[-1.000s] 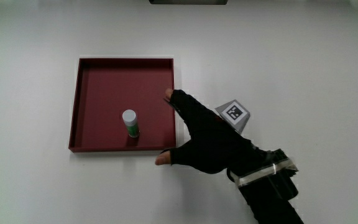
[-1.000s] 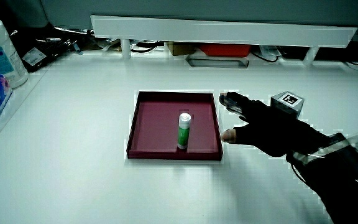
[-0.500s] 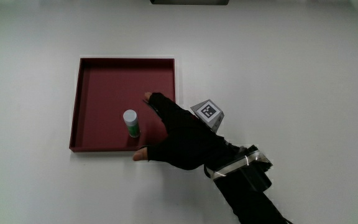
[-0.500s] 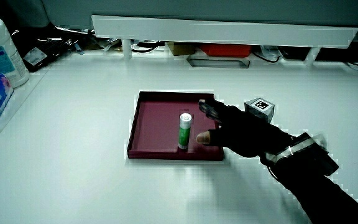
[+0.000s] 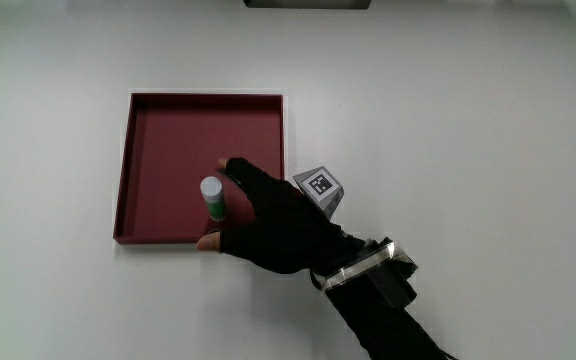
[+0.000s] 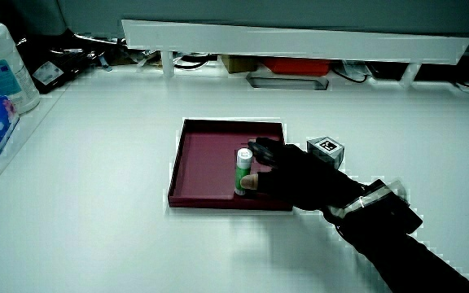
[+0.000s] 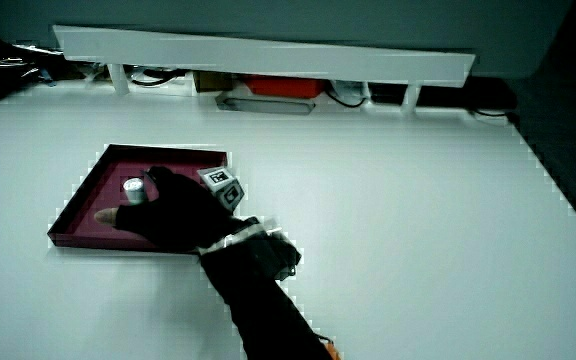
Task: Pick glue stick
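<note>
A small green glue stick with a white cap [image 5: 212, 198] stands upright inside a shallow dark red square tray [image 5: 168, 140] on the white table [image 5: 468, 130], near the tray's edge closest to the person. The black-gloved hand [image 5: 273, 225] reaches over that edge, thumb and fingers spread around the stick, not yet closed on it.

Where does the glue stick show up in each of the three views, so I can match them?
Main view: the glue stick stands upright in the red tray, near its edge closest to the person, with the hand beside it.
Side view: upright in the tray, fingertips at it.
Side view: its pale cap shows just past the hand.
Shared landmark: the red tray.
</note>
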The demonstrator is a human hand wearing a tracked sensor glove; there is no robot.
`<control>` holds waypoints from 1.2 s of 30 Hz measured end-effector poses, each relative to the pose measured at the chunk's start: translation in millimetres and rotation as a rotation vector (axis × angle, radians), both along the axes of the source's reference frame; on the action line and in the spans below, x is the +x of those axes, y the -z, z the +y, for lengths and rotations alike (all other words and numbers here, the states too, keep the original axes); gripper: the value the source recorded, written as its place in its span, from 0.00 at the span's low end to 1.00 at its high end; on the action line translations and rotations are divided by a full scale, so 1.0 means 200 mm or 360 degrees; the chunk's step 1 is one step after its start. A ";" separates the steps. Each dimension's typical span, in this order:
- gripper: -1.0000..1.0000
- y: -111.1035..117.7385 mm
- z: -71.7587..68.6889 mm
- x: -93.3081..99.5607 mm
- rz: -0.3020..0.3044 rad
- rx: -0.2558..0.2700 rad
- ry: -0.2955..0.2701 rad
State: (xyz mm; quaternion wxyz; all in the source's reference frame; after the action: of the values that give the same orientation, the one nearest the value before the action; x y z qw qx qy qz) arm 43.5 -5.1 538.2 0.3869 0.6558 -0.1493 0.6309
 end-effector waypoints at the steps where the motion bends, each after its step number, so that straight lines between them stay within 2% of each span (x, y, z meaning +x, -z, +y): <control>1: 0.61 -0.01 0.00 0.00 0.0022 0.0003 -0.0021; 9: 0.70 -0.03 0.01 0.02 -0.0037 -0.0012 -0.0199; 12: 0.74 -0.04 0.01 0.02 -0.0022 0.0019 -0.0249; 14: 0.76 -0.04 0.01 0.02 -0.0028 0.0010 -0.0275; 18: 0.81 -0.05 0.02 0.01 0.0002 0.0044 -0.0308; 22: 0.86 -0.04 0.02 0.01 -0.0015 0.0050 -0.0350; 24: 0.88 -0.04 0.02 0.00 0.0014 0.0059 -0.0363; 27: 0.92 -0.05 0.03 0.00 -0.0027 0.0048 -0.0417; 30: 0.95 -0.05 0.03 0.01 -0.0007 0.0040 -0.0459; 36: 1.00 -0.05 0.04 0.01 -0.0043 0.0083 -0.0491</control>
State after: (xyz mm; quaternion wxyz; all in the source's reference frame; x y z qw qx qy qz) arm 45.5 2.2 548.4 0.2660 0.6722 -0.0683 0.6875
